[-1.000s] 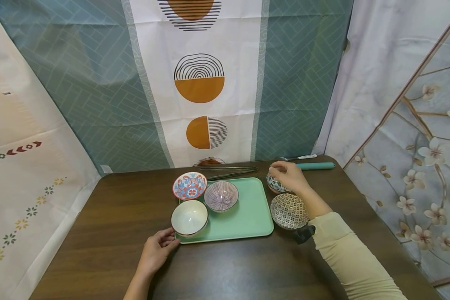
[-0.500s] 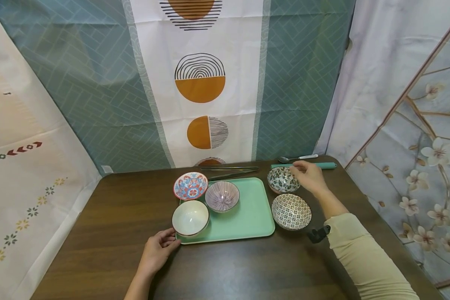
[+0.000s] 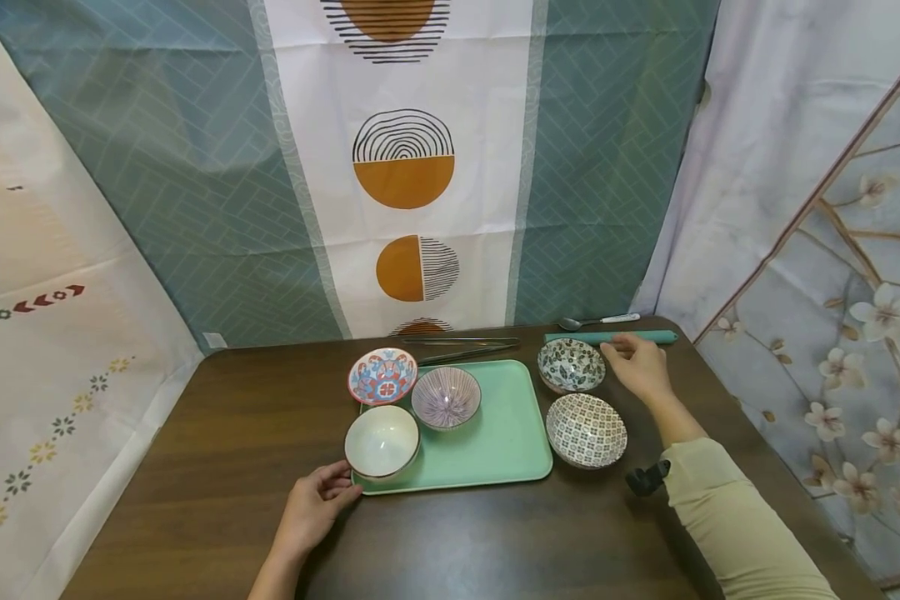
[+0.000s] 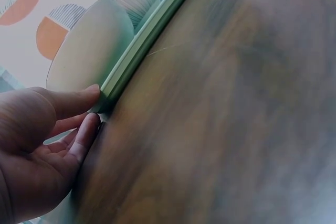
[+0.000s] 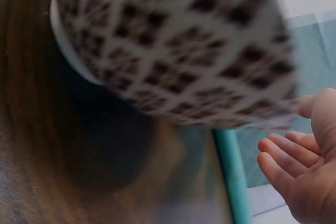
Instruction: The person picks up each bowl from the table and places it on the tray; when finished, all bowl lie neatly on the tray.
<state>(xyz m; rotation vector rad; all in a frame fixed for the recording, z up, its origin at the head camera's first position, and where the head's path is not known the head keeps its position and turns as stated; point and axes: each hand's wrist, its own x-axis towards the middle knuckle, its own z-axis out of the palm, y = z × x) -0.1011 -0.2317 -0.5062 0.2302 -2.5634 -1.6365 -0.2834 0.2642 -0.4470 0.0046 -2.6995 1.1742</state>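
Note:
In the head view my left hand (image 3: 309, 510) is at the near left corner of a mint-green tray (image 3: 506, 425), holding it between thumb and fingers. In the left wrist view the thumb lies against the tray rim (image 4: 134, 51). A white bowl (image 3: 382, 442) and a purple-striped bowl (image 3: 446, 397) stand on the tray. My right hand (image 3: 640, 368) is just right of a leaf-patterned bowl (image 3: 570, 364), holding nothing, its fingers (image 5: 286, 156) loosely extended. A brown-and-white patterned bowl (image 3: 587, 430) stands nearer me, large and blurred in the right wrist view.
A red-and-blue bowl (image 3: 382, 377) stands at the tray's back left corner. Metal tongs (image 3: 465, 350) lie behind the tray. A teal stick-like thing (image 3: 648, 337) and a spoon (image 3: 600, 321) lie along the back edge. Curtains hang behind and beside the dark wooden table (image 3: 217, 467).
My right hand has drawn back to the right from over the leaf-patterned bowl, which is now uncovered. The left hand has stayed at the tray corner.

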